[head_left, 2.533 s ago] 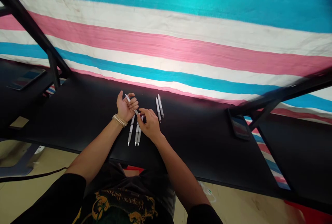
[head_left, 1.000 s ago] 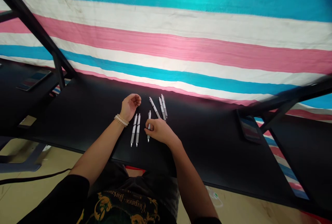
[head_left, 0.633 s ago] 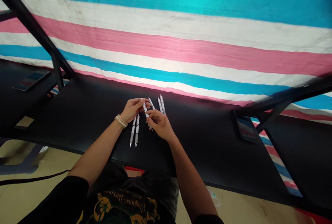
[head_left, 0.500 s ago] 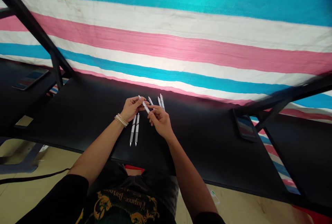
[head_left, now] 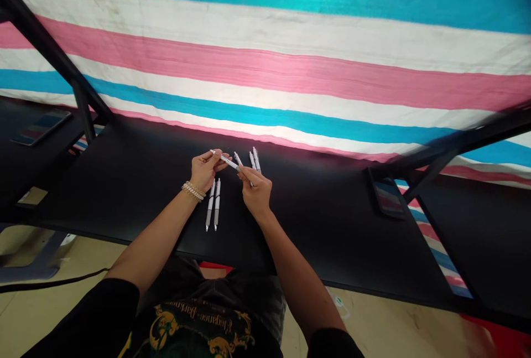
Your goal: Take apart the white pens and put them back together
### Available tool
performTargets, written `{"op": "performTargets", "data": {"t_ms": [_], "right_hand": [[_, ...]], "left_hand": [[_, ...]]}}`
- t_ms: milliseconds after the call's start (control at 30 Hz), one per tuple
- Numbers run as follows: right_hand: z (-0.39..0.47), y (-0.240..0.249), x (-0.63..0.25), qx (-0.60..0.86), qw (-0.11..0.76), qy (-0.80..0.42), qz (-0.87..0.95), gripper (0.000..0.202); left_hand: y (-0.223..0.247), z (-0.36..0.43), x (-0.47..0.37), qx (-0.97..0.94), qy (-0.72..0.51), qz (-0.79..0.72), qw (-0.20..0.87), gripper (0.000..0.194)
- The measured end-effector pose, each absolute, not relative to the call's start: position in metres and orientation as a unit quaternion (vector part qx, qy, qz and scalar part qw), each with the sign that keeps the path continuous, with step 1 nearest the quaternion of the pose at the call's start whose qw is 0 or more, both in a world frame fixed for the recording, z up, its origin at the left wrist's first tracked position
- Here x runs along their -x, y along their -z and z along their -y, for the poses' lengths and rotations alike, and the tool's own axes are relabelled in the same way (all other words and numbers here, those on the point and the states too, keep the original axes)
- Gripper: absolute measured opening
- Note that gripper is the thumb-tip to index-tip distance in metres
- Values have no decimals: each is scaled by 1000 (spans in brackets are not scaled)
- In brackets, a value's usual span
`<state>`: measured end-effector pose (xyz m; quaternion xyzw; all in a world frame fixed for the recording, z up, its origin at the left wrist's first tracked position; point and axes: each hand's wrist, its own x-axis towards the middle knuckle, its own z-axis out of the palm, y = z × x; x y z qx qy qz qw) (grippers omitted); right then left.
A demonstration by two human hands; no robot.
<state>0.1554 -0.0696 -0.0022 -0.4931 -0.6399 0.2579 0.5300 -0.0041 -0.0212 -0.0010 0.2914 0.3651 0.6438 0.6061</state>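
Observation:
Between my two hands a white pen [head_left: 230,163] with a grey grip is held above the black table. My left hand [head_left: 204,170], with a beaded bracelet at its wrist, pinches the clicker end. At the grip end, the fingers of my right hand [head_left: 256,187] are closed around the pen, hiding its tip. Just below my left hand lie two similar pens [head_left: 213,206] side by side, tips toward me. Beyond my right hand are a pair of pens [head_left: 255,159] and a single pen [head_left: 237,157], all partly covered by that hand.
The black table [head_left: 323,219] runs across the view. A striped sheet [head_left: 265,65] hangs behind it. Dark metal struts [head_left: 58,48] slant at both sides. A phone-like dark slab [head_left: 388,196] lies at right and another [head_left: 41,126] at far left.
The held pen has turned from steeply slanted to nearer level, its clicker end swinging left. My right hand's fingers have drawn in around the grip end. The view has shifted slightly.

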Motion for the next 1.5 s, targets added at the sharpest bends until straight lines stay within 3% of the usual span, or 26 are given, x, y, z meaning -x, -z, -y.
{"op": "performTargets", "data": {"t_ms": [233, 533, 833, 1000, 1200, 1333, 1433, 1500], "right_hand": [[66, 2, -156, 529, 512, -365, 570, 39], [66, 5, -157, 487, 549, -198, 650, 21], [62, 15, -169, 420, 527, -135, 726, 40], [64, 9, -168, 410, 517, -89, 746, 34], [63, 0, -159, 491, 536, -203, 656, 25], [62, -1, -157, 473, 553, -207, 654, 16], [61, 0, -157, 492, 560, -269, 610, 24], [61, 1, -156, 491, 555, -278, 611, 19]], "left_hand": [[2, 20, 2, -292, -647, -360, 606, 34], [7, 20, 2, -274, -641, -362, 618, 34], [5, 22, 1, -260, -638, -364, 627, 33], [6, 22, 3, -255, -638, -368, 626, 30], [5, 20, 4, -264, -653, -362, 611, 33], [6, 19, 4, -266, -654, -361, 609, 33], [7, 18, 4, -264, -654, -361, 611, 33], [8, 18, 4, -264, -652, -361, 613, 33]]}}
